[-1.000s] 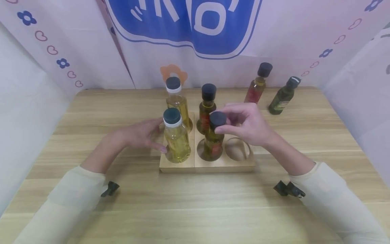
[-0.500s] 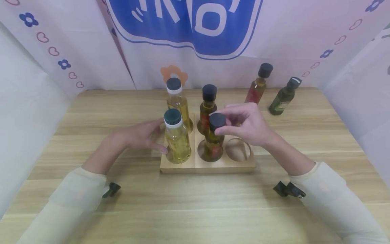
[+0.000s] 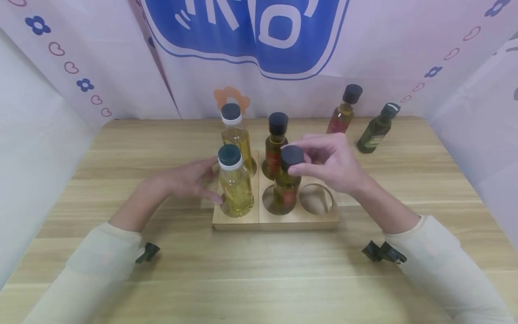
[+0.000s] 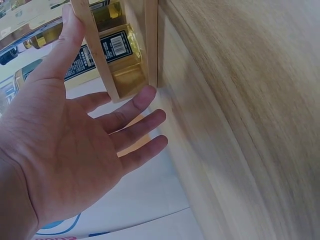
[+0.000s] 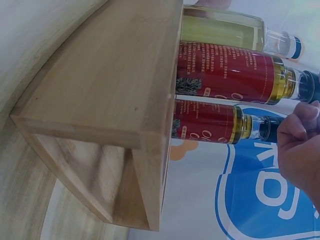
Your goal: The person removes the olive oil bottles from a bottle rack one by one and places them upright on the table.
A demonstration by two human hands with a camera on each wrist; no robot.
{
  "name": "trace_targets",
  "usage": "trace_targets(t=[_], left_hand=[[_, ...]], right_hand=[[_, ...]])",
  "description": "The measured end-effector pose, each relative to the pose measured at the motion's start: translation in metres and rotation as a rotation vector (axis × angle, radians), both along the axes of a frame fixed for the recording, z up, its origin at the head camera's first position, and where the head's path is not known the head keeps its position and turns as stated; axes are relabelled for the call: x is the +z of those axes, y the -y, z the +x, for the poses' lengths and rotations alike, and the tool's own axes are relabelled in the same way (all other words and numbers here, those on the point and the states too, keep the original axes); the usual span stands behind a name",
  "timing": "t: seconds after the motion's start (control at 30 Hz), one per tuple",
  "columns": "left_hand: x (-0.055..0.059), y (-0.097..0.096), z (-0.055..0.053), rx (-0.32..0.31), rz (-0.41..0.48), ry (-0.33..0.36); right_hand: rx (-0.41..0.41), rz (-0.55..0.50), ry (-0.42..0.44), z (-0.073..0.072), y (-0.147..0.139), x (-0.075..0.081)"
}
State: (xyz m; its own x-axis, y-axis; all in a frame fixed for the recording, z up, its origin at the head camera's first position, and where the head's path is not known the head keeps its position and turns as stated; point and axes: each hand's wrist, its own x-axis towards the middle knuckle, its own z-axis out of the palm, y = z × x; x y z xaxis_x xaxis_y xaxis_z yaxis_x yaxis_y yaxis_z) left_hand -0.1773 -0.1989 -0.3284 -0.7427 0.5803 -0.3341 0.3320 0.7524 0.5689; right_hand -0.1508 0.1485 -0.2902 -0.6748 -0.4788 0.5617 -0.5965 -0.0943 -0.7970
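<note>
In the head view, my right hand (image 3: 333, 164) pinches the black cap of a red-labelled oil bottle (image 3: 287, 193). That bottle stands in the front middle hole of a wooden rack (image 3: 297, 219). Behind it, in another hole, is a similar red-labelled oil bottle (image 3: 276, 146). My left hand (image 3: 186, 180) lies at the rack's left side, thumb near the clear bottle of yellow oil (image 3: 238, 191) at the front left. A second yellow oil bottle (image 3: 236, 135) stands behind. The left wrist view shows the left hand's (image 4: 75, 135) fingers spread, touching the rack's wooden frame (image 4: 97, 50).
The rack has an unfilled round hole (image 3: 315, 200) at the front right. Behind the right hand stand a red-labelled bottle (image 3: 340, 117) and a small dark green bottle (image 3: 374, 132). A printed cloth (image 3: 133, 81) hangs at the table's (image 3: 243, 279) back edge.
My right hand and the pinched oil bottle have shifted slightly right and up. The left hand stays in place beside the rack.
</note>
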Motion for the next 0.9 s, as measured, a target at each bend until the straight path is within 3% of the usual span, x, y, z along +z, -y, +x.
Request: trace_targets(t=[0.4, 0.9], left_hand=[[0.0, 0.0, 0.001, 0.014, -0.003, 0.016], [0.001, 0.0, 0.002, 0.021, -0.003, 0.027]], right_hand=[[0.021, -0.114, 0.085, 0.005, 0.003, 0.009], [-0.017, -0.204, 0.05, 0.01, 0.006, 0.025]])
